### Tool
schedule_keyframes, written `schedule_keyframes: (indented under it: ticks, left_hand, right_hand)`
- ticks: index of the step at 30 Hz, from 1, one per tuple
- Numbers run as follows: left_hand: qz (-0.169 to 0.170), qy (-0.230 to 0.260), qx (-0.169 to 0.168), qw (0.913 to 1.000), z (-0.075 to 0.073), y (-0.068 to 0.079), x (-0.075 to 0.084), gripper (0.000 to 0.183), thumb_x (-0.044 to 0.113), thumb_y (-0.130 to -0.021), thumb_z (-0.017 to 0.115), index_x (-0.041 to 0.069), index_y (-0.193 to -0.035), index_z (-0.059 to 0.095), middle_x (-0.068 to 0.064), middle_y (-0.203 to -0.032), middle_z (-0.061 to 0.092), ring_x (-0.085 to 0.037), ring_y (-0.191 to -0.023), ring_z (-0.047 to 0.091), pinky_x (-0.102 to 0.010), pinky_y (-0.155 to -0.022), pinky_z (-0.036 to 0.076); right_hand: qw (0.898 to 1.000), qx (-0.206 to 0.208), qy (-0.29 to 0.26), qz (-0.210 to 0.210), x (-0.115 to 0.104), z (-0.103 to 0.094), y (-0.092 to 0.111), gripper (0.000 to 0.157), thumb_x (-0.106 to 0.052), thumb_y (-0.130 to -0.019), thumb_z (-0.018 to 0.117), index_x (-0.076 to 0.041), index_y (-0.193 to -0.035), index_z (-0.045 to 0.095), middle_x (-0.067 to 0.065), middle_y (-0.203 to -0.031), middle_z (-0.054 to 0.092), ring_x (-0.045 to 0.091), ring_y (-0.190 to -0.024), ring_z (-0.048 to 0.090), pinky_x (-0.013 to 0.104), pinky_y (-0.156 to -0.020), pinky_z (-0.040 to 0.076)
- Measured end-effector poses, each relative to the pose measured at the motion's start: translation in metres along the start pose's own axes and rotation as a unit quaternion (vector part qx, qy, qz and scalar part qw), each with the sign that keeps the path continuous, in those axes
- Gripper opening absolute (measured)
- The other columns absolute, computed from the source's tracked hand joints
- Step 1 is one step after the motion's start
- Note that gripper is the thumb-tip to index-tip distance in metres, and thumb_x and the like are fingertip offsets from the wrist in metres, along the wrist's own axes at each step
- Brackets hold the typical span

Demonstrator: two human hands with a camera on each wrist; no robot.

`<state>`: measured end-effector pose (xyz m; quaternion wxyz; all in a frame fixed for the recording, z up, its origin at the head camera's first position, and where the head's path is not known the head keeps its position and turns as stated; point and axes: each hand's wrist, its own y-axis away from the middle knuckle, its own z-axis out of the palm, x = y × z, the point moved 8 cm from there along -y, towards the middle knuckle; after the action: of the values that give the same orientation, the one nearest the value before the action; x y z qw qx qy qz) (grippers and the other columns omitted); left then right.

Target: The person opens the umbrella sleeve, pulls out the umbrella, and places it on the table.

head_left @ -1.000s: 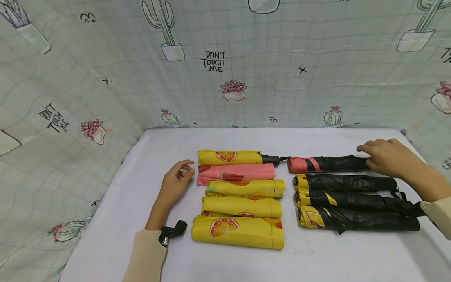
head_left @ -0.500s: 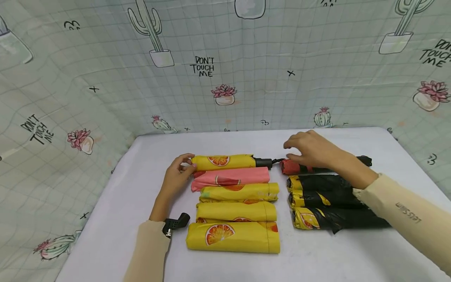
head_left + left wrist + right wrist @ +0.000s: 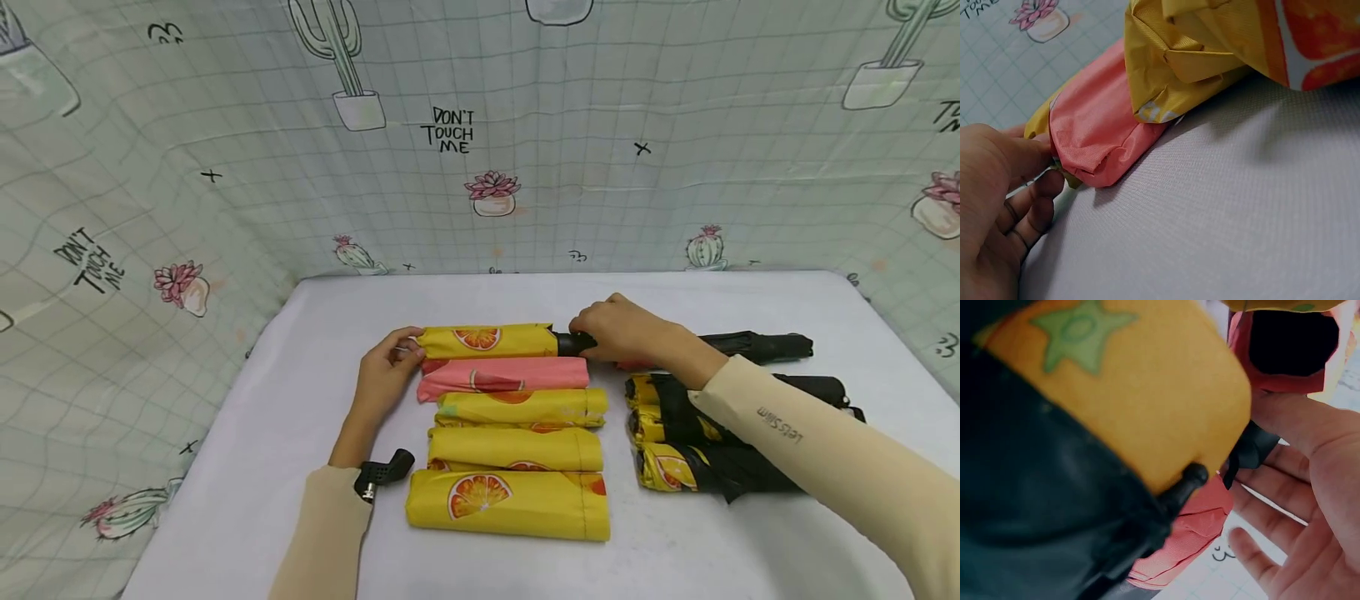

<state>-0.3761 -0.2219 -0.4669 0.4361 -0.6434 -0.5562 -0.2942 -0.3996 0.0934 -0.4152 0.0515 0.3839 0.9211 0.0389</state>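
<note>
At the back of the left row lies an umbrella in a yellow sleeve printed with an orange slice; its black handle sticks out at the right. My left hand pinches the sleeve's left end between thumb and fingers. In the left wrist view the pink sleeve partly covers that end. With its fingers bent, my right hand holds the handle. The right wrist view has its thumb and fingers about the black handle. Just in front lies the pink sleeve.
Several yellow sleeves lie in front of the pink one. On the right are several folded black umbrellas with yellow ends, and a black and red one behind them, partly hidden by my right arm. A printed cloth hangs behind the white table.
My right hand has moved left from the black and red umbrella to the handle of the yellow-sleeved one. My left hand has moved onto that sleeve's left end.
</note>
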Motion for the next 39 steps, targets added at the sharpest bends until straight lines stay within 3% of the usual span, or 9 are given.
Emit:
schedule_keyframes:
  ticks: [10,16,26,32,39]
  left_hand:
    - [-0.009,-0.001,0.019,0.9998,0.005,0.002,-0.001,0.022,0.01,-0.095,0.07,0.009,-0.116,0.07,-0.007,-0.094,0.069,-0.016,-0.085,0.062,-0.018,-0.072,0.047]
    - [0.011,-0.007,0.046,0.9988,0.001,0.003,0.004,0.015,0.016,-0.096,0.07,0.005,-0.105,0.074,-0.008,-0.09,0.072,-0.017,-0.078,0.065,-0.019,-0.068,0.049]
    - [0.024,-0.021,0.043,0.9986,0.0,0.001,0.004,0.013,0.015,-0.098,0.066,0.005,-0.103,0.072,-0.008,-0.088,0.07,-0.015,-0.073,0.064,-0.02,-0.065,0.05]
    - [0.021,-0.033,0.035,0.9986,0.0,0.002,0.003,0.013,0.015,-0.099,0.066,0.004,-0.104,0.071,-0.008,-0.089,0.069,-0.015,-0.074,0.063,-0.021,-0.065,0.05]
    - [0.021,-0.043,0.032,0.9983,-0.002,0.002,0.005,0.012,0.013,-0.099,0.065,0.003,-0.103,0.071,-0.009,-0.089,0.069,-0.019,-0.075,0.064,-0.02,-0.066,0.05]
  right_hand:
    - [1.0,0.003,0.026,-0.01,0.001,0.002,0.005,0.028,-0.025,-0.087,0.079,-0.009,-0.109,0.073,0.004,-0.099,0.073,0.025,-0.093,0.065,0.055,-0.091,0.043]
    - [1.0,0.016,0.024,-0.006,0.005,-0.007,0.007,0.027,-0.025,-0.086,0.08,-0.01,-0.108,0.073,0.001,-0.096,0.073,0.025,-0.091,0.064,0.055,-0.093,0.042]
    - [0.996,0.035,0.078,-0.012,0.007,-0.022,0.012,0.025,-0.027,-0.083,0.081,-0.012,-0.101,0.073,-0.002,-0.085,0.07,0.023,-0.085,0.062,0.052,-0.092,0.042]
    - [0.996,0.033,0.081,0.001,0.018,-0.025,0.02,0.023,-0.024,-0.081,0.082,-0.013,-0.099,0.074,-0.004,-0.081,0.068,0.022,-0.082,0.06,0.053,-0.091,0.042]
    - [0.995,0.049,0.085,-0.013,0.021,-0.032,0.029,0.028,-0.026,-0.079,0.084,-0.01,-0.1,0.074,-0.001,-0.081,0.069,0.024,-0.08,0.061,0.054,-0.089,0.043]
